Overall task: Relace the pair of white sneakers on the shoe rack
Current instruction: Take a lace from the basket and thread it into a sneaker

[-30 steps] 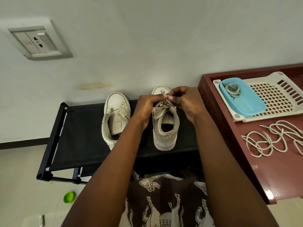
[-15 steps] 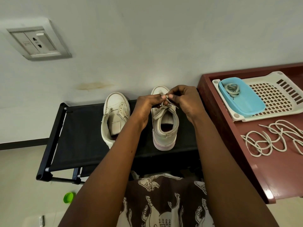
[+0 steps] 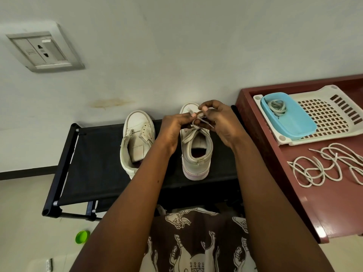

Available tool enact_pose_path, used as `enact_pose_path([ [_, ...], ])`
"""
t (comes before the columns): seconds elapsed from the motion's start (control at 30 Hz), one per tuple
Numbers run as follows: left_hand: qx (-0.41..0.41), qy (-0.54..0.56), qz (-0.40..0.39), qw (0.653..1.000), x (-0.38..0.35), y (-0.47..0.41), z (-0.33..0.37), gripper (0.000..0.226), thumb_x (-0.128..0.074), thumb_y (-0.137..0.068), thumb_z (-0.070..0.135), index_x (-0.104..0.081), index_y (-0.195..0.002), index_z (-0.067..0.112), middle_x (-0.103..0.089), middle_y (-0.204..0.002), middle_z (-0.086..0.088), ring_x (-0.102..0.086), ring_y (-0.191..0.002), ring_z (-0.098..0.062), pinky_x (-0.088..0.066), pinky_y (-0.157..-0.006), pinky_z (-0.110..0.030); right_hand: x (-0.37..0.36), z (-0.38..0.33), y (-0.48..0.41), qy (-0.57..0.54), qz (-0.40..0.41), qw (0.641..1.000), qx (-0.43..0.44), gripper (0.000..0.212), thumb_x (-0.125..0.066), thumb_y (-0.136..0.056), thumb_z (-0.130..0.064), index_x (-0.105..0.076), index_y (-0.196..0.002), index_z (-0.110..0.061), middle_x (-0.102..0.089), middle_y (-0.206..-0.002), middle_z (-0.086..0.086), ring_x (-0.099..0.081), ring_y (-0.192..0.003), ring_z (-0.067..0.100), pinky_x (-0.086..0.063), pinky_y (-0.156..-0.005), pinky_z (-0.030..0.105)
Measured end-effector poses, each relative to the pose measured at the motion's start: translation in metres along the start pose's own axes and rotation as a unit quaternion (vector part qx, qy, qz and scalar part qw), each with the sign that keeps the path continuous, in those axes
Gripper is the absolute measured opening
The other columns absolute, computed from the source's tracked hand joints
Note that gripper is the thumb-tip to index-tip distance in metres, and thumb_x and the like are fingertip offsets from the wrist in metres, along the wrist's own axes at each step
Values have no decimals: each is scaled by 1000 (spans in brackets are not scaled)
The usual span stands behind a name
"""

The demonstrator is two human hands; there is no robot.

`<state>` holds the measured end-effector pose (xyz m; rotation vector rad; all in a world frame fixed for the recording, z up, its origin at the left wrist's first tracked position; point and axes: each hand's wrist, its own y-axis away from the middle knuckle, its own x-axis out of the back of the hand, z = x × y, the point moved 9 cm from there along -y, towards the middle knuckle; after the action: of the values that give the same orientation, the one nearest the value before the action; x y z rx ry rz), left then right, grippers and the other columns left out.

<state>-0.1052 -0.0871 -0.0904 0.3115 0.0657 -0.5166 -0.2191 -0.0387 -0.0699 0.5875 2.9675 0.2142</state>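
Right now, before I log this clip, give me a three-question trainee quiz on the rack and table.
1. True or false: the left hand and right hand both pinch the lace of the partly laced sneaker.
2. Which holds a coiled lace? A: blue tub; B: green cap; C: the unlaced sneaker.
3. Fill in: the loose laces lie on the red-brown ____.
Key: 1 true; 2 A; 3 table.
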Motion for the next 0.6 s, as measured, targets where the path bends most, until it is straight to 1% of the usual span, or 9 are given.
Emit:
enact_pose_path([
  [0.1,-9,-22,6,1000,2,-1,1,11,-62,-84,9,-72,-81,11,-69,-67,5,-61,-71,-8,-43,-70,-21,-2,-10,4,112,-23,992,51,16,-65,-82,7,-59,-79,-8,-64,-75,9,-65,-66,13,-57,-68,23],
  [0.17,-9,-29,14,999,3,-1,1,9,-64,-83,7,-71,-78,10,-68,-62,8,-61,-65,-3,-43,-67,-18,-2,-15,5,169,-3,983,78,16,-65,-78,13,-60,-79,-2,-64,-70,6,-65,-59,6,-53,-60,16],
  [0.23,-17,-42,28,999,4,-2,3,5,-66,-82,5,-71,-83,4,-68,-59,10,-61,-60,4,-44,-63,-11,1,-18,4,211,32,973,93,16,-65,-76,14,-63,-77,-2,-64,-65,4,-64,-53,2,-51,-55,13],
  [0.27,-26,-46,38,998,7,-2,4,9,-66,-82,5,-71,-89,2,-68,-60,11,-62,-61,5,-46,-64,-9,2,-19,3,236,56,965,102,17,-66,-76,13,-64,-75,-4,-64,-64,5,-64,-53,2,-53,-56,16],
  [0.33,-48,-57,46,996,10,-2,8,17,-67,-82,6,-70,-99,2,-71,-66,10,-65,-69,3,-49,-72,-9,5,-20,1,290,102,943,124,17,-67,-76,8,-67,-74,-9,-67,-67,7,-67,-61,9,-57,-65,27],
  [0.4,-61,-103,32,992,11,0,11,23,-68,-82,9,-69,-104,1,-74,-83,4,-66,-78,2,-48,-77,-8,5,-22,3,319,132,927,146,11,-68,-76,2,-71,-77,-9,-71,-75,10,-68,-71,19,-57,-73,35],
  [0.43,-65,-142,18,987,9,1,13,26,-70,-81,11,-69,-106,3,-74,-93,-2,-66,-84,0,-48,-81,-10,5,-24,6,323,140,923,155,9,-68,-77,1,-73,-80,-7,-71,-78,11,-68,-73,21,-57,-74,36],
  [0.5,-74,-224,-3,972,5,1,16,30,-74,-78,15,-70,-107,8,-72,-102,-6,-66,-95,-6,-49,-91,-22,4,-27,12,330,147,918,163,12,-68,-79,-2,-74,-89,-4,-73,-85,12,-68,-77,20,-56,-79,33],
  [0.6,-95,-319,25,943,4,3,25,22,-72,-80,22,-74,-101,16,-74,-93,-7,-67,-92,-15,-50,-90,-37,-8,-34,19,400,138,885,194,19,-60,-86,-4,-73,-100,-1,-72,-95,16,-68,-86,26,-53,-82,33],
])
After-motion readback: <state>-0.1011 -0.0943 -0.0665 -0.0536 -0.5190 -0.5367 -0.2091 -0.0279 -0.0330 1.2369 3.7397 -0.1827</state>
